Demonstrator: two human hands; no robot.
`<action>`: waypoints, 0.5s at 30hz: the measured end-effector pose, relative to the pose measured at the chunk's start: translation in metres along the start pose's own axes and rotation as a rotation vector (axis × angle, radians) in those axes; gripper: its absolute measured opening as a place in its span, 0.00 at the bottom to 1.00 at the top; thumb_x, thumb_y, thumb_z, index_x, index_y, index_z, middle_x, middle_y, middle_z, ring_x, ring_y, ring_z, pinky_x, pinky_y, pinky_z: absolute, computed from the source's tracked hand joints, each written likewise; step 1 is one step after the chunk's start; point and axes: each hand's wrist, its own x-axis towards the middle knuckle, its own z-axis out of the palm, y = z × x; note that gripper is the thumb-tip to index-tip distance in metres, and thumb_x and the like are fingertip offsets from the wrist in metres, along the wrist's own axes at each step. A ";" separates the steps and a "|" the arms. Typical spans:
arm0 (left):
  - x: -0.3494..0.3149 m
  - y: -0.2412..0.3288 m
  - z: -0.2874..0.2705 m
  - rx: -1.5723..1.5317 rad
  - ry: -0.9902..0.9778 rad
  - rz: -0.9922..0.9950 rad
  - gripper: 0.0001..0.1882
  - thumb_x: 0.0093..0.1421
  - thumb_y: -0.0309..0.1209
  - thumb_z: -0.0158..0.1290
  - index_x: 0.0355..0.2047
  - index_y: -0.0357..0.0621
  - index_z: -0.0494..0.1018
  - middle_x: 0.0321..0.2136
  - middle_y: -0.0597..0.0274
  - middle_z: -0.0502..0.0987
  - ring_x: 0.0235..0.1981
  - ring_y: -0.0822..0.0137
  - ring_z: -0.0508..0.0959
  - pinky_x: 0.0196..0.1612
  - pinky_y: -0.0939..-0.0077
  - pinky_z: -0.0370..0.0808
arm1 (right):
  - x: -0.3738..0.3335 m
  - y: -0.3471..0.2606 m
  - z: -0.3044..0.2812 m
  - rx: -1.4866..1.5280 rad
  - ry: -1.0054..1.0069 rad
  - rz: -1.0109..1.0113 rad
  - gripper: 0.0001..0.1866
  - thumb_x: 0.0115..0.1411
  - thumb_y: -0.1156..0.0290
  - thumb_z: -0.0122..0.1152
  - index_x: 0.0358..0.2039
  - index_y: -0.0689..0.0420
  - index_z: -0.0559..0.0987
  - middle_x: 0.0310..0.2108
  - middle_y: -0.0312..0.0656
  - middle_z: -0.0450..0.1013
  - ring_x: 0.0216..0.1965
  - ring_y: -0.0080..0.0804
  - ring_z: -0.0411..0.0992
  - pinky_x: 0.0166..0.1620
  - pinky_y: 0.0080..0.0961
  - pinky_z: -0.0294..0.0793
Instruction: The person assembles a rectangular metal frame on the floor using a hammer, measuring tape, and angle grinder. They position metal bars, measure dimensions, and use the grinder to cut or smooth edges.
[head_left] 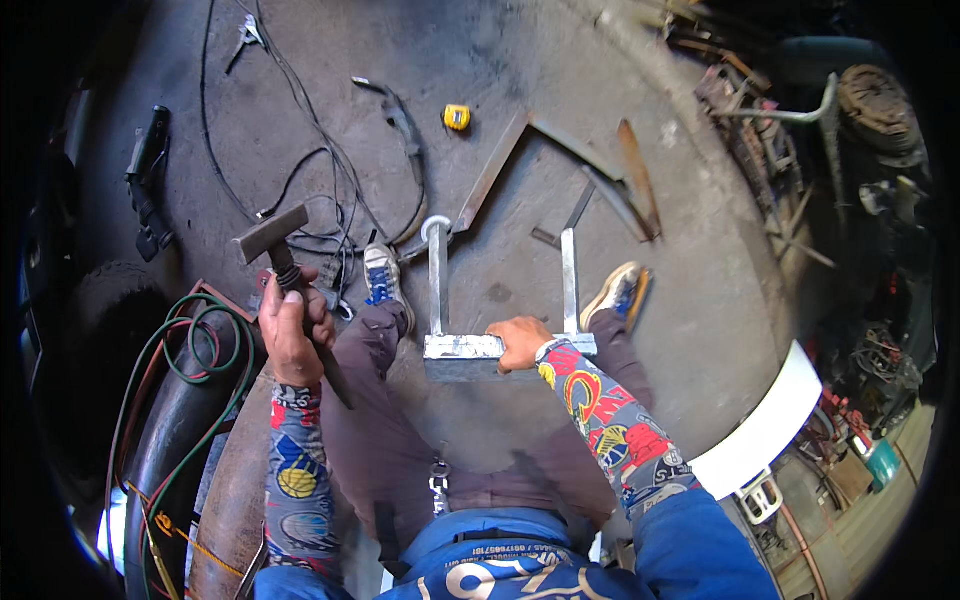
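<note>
Head view | left hand: closed round hammer, its head beyond the fist | right hand: curled over bar of metal frame, two prongs pointing ahead | yellow tape measure: on floor beyond both hands

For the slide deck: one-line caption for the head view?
Left hand holds a hammer, right hand grips a metal frame; yellow tape measure lies beyond.

Floor grey, worn, darker-stained toward the far side. Scrap heap lines right side. Light soft, shadows faint.
</note>
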 end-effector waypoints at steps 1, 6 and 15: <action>0.004 -0.014 0.016 0.036 0.019 -0.005 0.18 0.65 0.35 0.44 0.51 0.36 0.67 0.22 0.68 0.64 0.15 0.78 0.62 0.17 0.82 0.60 | 0.012 0.016 0.007 0.017 -0.060 -0.003 0.26 0.34 0.64 0.74 0.40 0.48 0.85 0.36 0.49 0.82 0.42 0.53 0.80 0.46 0.47 0.77; 0.036 -0.090 0.042 0.246 -0.076 -0.199 0.18 0.66 0.33 0.43 0.52 0.34 0.68 0.22 0.68 0.66 0.15 0.77 0.63 0.17 0.81 0.62 | 0.062 0.077 0.069 0.029 -0.270 0.027 0.25 0.32 0.66 0.73 0.38 0.49 0.86 0.36 0.50 0.82 0.43 0.52 0.80 0.47 0.46 0.78; 0.096 -0.179 0.097 0.223 -0.028 -0.452 0.15 0.70 0.33 0.42 0.50 0.37 0.69 0.21 0.72 0.63 0.15 0.80 0.61 0.17 0.82 0.58 | 0.130 0.139 0.156 0.172 -0.416 0.012 0.35 0.39 0.49 0.77 0.49 0.52 0.81 0.43 0.49 0.82 0.50 0.51 0.78 0.52 0.47 0.75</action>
